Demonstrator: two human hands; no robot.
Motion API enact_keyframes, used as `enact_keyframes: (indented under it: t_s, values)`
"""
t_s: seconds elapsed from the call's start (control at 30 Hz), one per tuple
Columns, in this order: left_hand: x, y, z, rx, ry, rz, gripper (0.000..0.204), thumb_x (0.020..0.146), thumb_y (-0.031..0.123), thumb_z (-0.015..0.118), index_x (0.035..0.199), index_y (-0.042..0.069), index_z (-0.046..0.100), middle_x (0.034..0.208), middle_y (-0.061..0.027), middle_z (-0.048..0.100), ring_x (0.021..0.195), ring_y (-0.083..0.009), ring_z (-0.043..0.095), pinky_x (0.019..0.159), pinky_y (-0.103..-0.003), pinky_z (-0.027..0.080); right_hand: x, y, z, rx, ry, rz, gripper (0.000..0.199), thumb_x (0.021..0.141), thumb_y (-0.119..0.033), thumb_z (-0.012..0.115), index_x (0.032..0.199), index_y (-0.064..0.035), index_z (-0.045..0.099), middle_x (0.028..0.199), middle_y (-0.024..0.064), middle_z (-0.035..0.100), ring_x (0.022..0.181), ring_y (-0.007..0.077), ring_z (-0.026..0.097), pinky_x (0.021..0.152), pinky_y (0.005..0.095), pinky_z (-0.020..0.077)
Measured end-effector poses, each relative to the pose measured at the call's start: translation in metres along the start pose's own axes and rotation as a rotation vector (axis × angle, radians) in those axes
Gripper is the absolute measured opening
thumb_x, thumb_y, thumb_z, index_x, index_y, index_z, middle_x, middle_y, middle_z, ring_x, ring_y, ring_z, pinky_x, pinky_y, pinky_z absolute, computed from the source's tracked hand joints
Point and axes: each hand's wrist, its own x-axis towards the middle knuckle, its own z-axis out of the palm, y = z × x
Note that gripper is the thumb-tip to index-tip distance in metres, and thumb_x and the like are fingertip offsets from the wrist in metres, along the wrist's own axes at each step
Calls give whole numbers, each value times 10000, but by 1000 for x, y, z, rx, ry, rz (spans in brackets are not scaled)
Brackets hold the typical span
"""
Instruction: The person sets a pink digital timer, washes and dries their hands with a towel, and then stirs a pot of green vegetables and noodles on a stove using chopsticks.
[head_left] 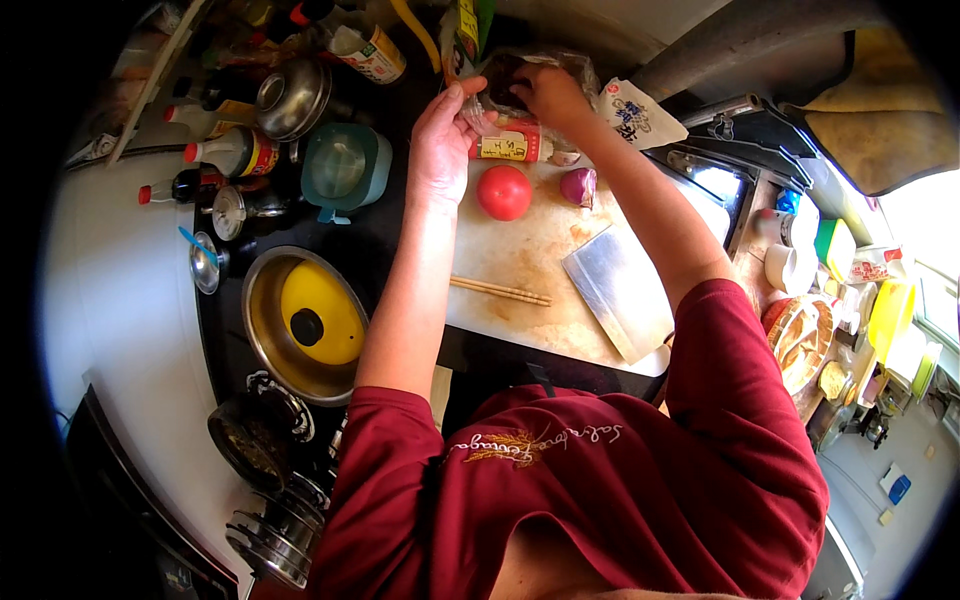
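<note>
We note a black counter (395, 240) as landmark. Left of it runs a white wall surface (110, 300). Right of it, a bright window (925, 240) admits strong daylight. Beyond its far edge hangs a grey duct (740, 40).

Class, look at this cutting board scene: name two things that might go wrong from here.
1. The cleaver lies near the board's front edge beside the right forearm; a withdrawing arm might brush it.
2. The tomato sits loose beneath both hands handling the clear bag; a nudge may roll it.

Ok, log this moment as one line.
left hand on clear bag | right hand inside bag | tomato, cleaver on cutting board
</note>
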Motion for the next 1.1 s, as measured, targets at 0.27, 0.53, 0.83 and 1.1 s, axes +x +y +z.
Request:
enact_keyframes:
  t_s: [0.27,0.53,0.83,1.1]
  values:
    - [-1,0,1,0,17,-7,353,870,290,490,1060,-5,525,1070,-100,551,850,-185,527,810,-303,418,8,5,-11,93,-76,94,240,807,-264,552,938,-74,618,821,195,606,790,345,585,740,415,461]
    - [-5,0,2,38,30,-22,355,861,291,504,1080,12,523,1083,-84,548,930,-185,503,824,-309,397,2,-19,-44,842,-264,386,266,836,-256,566,971,-28,591,867,64,622,687,134,570,668,251,489]
    - [-60,-7,6,-128,270,8,361,865,263,498,1128,15,498,1105,-99,531,967,-190,511,857,-318,404,-68,-75,-93,1343,-488,336,251,901,-198,468,1019,12,539,898,46,567,747,93,517,721,228,446]
    - [-135,-13,7,-519,193,-61,368,916,283,354,1062,-1,536,1025,-114,581,919,-180,528,832,-297,403,-138,-133,-78,1195,-612,248,227,877,-199,519,974,-4,581,855,64,625,711,102,580,667,227,479]
